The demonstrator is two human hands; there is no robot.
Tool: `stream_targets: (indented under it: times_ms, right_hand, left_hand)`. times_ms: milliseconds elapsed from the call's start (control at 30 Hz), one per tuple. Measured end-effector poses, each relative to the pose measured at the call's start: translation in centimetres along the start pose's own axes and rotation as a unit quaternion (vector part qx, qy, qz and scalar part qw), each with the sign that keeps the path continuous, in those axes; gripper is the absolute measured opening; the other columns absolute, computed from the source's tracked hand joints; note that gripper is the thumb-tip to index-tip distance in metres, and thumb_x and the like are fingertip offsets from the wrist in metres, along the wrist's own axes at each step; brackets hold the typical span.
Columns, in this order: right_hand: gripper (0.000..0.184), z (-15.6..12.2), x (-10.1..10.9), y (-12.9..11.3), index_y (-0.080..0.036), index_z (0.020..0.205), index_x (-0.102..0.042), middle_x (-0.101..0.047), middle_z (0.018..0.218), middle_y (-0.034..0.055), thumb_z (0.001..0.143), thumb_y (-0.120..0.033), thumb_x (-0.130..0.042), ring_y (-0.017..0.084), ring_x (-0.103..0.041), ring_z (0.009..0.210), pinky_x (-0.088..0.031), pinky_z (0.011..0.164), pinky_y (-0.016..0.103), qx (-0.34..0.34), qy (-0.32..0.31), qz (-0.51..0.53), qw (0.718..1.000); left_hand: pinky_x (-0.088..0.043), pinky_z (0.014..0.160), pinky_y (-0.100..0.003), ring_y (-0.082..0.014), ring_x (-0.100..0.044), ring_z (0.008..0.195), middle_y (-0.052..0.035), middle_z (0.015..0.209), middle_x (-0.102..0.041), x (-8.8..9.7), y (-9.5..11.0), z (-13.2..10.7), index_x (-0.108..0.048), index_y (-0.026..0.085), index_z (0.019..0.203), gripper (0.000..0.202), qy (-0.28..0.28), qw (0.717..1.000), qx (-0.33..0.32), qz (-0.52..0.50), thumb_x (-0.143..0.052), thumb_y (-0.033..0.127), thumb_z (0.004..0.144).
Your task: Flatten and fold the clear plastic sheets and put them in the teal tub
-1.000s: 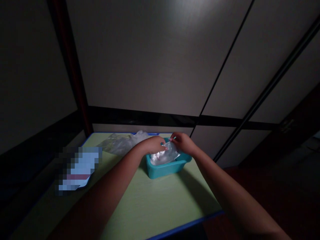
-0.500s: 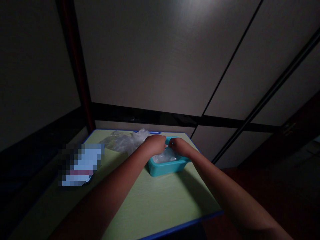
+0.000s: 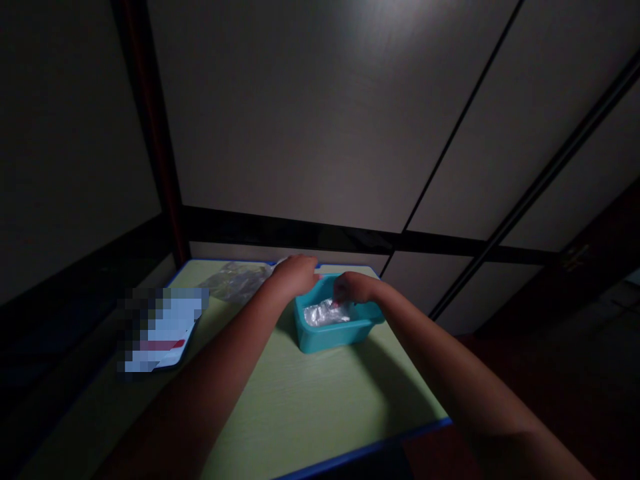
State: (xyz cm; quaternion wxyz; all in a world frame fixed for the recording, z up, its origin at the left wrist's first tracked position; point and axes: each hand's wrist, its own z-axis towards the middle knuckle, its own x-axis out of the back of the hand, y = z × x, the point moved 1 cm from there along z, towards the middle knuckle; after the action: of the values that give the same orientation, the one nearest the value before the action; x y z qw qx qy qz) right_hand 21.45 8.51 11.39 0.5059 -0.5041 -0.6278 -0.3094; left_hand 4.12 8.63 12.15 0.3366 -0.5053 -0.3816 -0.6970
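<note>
A turquoise plastic basket (image 3: 333, 337) stands on the table with a crumpled clear plastic bag (image 3: 320, 313) inside it. My right hand (image 3: 354, 287) reaches over the basket's right side, its fingers curled down and pinching the bag. My left hand (image 3: 299, 273) is just above the basket's back left corner, thumb and fingers apart; its fingertips are partly hidden. Behind and left of that hand, more clear plastic bags (image 3: 235, 280) lie loosely on the table, partly covered by the hand and wrist.
The pale green table (image 3: 300, 407) has a blue edge. A phone (image 3: 175, 333), partly pixelated, lies at its left. Light cabinet panels (image 3: 300, 120) with a black band rise right behind the table. Dark reddish floor (image 3: 505, 373) shows at the right.
My left hand has moved left and up, out of the basket towards the loose bags. My right hand has shifted slightly left, and the bag in the basket sits lower and flatter.
</note>
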Motion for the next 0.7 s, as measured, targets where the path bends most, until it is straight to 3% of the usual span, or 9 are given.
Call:
stream_targets:
  times_ms: [167,333,533,700]
  right_hand:
    - [0.026,0.6,-0.3,-0.3,-0.014,0.095,-0.071,-0.071,0.093,0.0068,0.07,-0.02,-0.065,0.021,-0.062,0.082,-0.041,0.062,0.022,-0.014,-0.029,-0.041,0.999]
    - [0.028,0.6,-0.8,-0.6,-0.012,0.1,-0.069,-0.07,0.097,0.0094,0.073,-0.015,-0.059,0.022,-0.063,0.084,-0.042,0.063,0.023,-0.027,-0.04,-0.052,0.998]
    - [0.031,0.9,-1.3,-0.6,-0.016,0.104,-0.067,-0.069,0.102,0.0056,0.073,-0.015,-0.06,0.019,-0.062,0.089,-0.043,0.067,0.02,-0.014,-0.055,-0.051,0.997]
    - [0.03,0.3,-1.1,-1.0,-0.015,0.106,-0.066,-0.067,0.106,0.0084,0.079,-0.028,-0.061,0.022,-0.062,0.09,-0.043,0.071,0.023,0.002,-0.042,-0.088,0.995]
  left_hand:
    - [-0.045,0.084,-0.031,-0.026,-0.059,0.105,-0.0135,0.115,-0.063,-0.3,-0.1,0.1,-0.06,0.015,0.113,0.039,-0.022,1.0,-0.004,0.017,-0.056,0.039,0.083]
    - [-0.046,0.082,-0.03,-0.0257,-0.06,0.103,-0.0136,0.114,-0.064,-0.4,-0.4,0.3,-0.061,0.015,0.113,0.041,-0.036,0.999,0.003,0.029,-0.056,0.041,0.081]
    - [-0.046,0.082,-0.029,-0.0252,-0.06,0.104,-0.0129,0.115,-0.064,-0.5,-0.4,0.4,-0.06,0.016,0.114,0.042,-0.057,0.998,0.006,0.032,-0.057,0.042,0.081]
    - [-0.046,0.081,-0.028,-0.0242,-0.061,0.103,-0.0118,0.115,-0.064,-0.6,-0.3,0.3,-0.062,0.018,0.111,0.04,-0.074,0.996,0.008,0.038,-0.056,0.043,0.08]
